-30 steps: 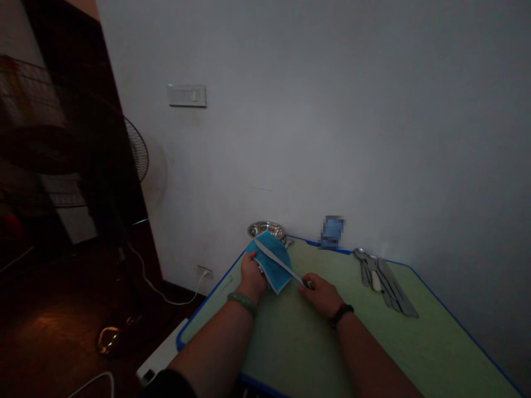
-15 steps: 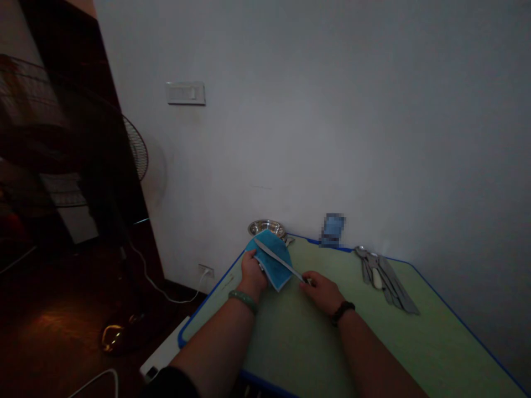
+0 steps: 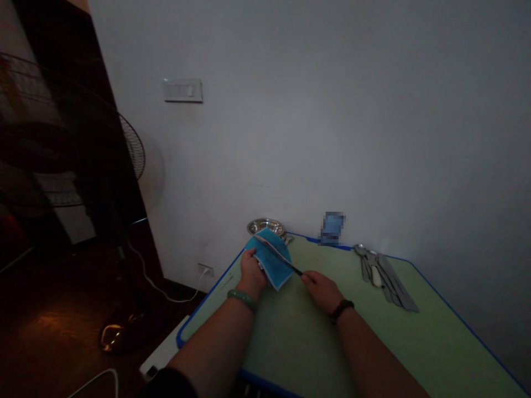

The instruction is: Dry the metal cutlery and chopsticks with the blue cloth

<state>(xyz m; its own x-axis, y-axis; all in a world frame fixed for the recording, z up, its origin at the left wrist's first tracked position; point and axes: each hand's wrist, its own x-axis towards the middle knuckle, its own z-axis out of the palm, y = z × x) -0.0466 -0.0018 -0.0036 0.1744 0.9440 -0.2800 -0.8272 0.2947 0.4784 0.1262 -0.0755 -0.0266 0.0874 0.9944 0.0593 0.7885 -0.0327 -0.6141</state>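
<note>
1 slim knife crosses 1 blue cloth.

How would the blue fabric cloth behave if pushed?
The blue fabric cloth is probably floppy: it drapes over the left hand with one corner hanging. It's likely light, its edge looking thin, and perhaps not slippery, being matte.

Grn tbl, cutlery R, metal bowl

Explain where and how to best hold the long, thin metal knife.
Hold the knife by its handle, probably from the near right, where the right hand is: the narrow blade slants away leftward across the white-edged blue cloth in the left hand.
</note>
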